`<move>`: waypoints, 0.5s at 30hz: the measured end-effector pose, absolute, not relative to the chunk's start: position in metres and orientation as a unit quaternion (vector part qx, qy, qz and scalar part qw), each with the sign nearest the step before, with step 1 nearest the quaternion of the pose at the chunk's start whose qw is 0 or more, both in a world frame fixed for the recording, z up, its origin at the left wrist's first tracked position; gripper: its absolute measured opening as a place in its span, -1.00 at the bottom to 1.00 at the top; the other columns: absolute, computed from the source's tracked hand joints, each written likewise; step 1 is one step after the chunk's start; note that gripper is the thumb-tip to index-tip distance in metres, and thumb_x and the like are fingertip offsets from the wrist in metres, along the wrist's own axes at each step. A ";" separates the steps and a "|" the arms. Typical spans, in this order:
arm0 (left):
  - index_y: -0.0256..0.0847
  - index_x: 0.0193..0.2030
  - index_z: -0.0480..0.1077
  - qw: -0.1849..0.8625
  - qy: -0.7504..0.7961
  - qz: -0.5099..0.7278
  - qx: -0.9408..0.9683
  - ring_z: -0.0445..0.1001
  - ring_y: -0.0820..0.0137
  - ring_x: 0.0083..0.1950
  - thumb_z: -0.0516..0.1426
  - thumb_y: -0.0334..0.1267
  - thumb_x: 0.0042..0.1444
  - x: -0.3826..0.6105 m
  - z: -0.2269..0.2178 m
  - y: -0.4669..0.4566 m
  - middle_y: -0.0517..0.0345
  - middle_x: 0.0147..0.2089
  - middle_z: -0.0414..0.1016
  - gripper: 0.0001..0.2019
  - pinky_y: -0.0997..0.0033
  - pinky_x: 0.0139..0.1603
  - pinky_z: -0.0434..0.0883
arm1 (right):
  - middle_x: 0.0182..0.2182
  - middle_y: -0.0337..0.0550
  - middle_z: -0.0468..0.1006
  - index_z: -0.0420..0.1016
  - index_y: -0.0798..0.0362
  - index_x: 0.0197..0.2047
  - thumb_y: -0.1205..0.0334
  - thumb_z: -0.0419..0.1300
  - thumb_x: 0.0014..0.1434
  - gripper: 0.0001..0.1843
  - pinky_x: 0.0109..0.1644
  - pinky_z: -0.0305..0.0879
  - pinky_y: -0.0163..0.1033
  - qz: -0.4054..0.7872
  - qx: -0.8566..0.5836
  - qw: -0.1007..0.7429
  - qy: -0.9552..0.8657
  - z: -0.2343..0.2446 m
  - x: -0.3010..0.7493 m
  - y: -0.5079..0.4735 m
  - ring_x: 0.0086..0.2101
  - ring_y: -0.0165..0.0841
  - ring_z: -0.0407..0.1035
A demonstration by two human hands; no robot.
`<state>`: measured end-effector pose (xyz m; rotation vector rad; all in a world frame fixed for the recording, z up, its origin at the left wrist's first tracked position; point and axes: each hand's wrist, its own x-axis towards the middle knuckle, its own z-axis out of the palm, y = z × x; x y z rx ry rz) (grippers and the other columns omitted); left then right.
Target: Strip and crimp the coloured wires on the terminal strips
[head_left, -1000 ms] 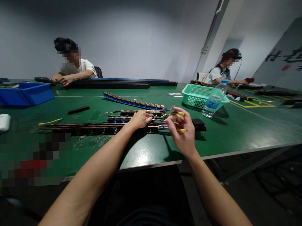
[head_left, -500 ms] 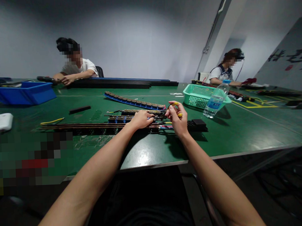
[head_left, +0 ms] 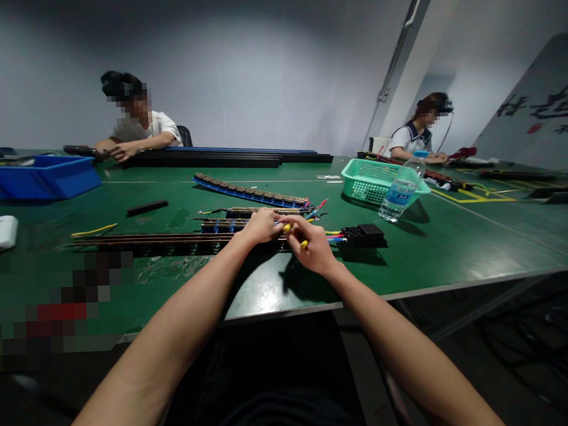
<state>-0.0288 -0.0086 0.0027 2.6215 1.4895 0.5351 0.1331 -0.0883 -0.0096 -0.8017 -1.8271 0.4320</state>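
Note:
My left hand (head_left: 264,226) is closed over the near strips, its fingertips by the right ends of the rails; what they pinch is hidden. Close against it, my right hand (head_left: 312,244) is wrapped around a yellow-handled tool (head_left: 304,244), seemingly pliers or cutters, with the jaws hidden. Under both hands lies a long black strip (head_left: 172,246) with copper-coloured rails. Coloured wires (head_left: 335,238) run from its right end to a black block (head_left: 366,234). Just behind, a shorter blue-and-black strip (head_left: 213,225) lies alongside, and a curved blue railed strip (head_left: 250,192) is farther back.
A green basket (head_left: 358,183) stands at right, with a water bottle (head_left: 400,195) before it. At left are a blue bin (head_left: 66,178), a black bar (head_left: 147,207) and a yellow wire (head_left: 94,231). Two people sit across the table, behind long black profiles (head_left: 206,158).
My right hand has moved left and slightly nearer with the yellow-handled tool, and now meets my left hand. Wire ends behind it have come into sight. My left hand stays in place.

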 end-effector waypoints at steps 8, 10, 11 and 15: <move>-0.05 0.11 0.58 0.003 0.482 0.175 0.859 0.49 0.11 0.20 0.06 -0.16 0.28 -0.028 0.001 -0.008 0.02 0.17 0.56 -0.63 0.20 0.24 0.38 | -0.59 -0.43 0.38 0.31 -0.05 -0.13 -0.02 0.27 0.07 -0.63 -0.60 -0.01 -0.42 0.339 -0.361 0.777 -0.389 0.013 0.154 -0.065 -0.64 -0.52 0.18; -0.05 0.11 0.59 0.005 0.483 0.179 0.857 0.48 0.12 0.21 0.06 -0.15 0.28 -0.028 0.000 -0.008 0.04 0.16 0.56 -0.63 0.21 0.24 0.38 | -0.57 -0.43 0.38 0.31 -0.05 -0.11 -0.10 0.27 0.07 -0.58 -0.64 -0.07 -0.44 0.355 -0.347 0.789 -0.361 0.017 0.160 -0.065 -0.66 -0.54 0.14; -0.05 0.10 0.59 0.007 0.483 0.181 0.856 0.49 0.12 0.21 0.06 -0.14 0.27 -0.029 0.000 -0.008 0.04 0.16 0.56 -0.63 0.21 0.24 0.38 | -0.56 -0.43 0.37 0.31 -0.06 -0.08 -0.13 0.25 0.09 -0.56 -0.64 -0.07 -0.43 0.350 -0.334 0.798 -0.359 0.019 0.161 -0.066 -0.66 -0.55 0.13; -0.06 0.08 0.60 0.010 0.478 0.185 0.859 0.49 0.12 0.20 0.06 -0.14 0.27 -0.029 -0.001 -0.007 0.04 0.14 0.57 -0.64 0.21 0.23 0.38 | -0.50 -0.44 0.34 0.29 -0.13 0.05 -0.18 0.19 0.18 -0.53 -0.62 0.04 -0.41 0.307 -0.299 0.809 -0.401 0.020 0.161 -0.071 -0.63 -0.54 0.16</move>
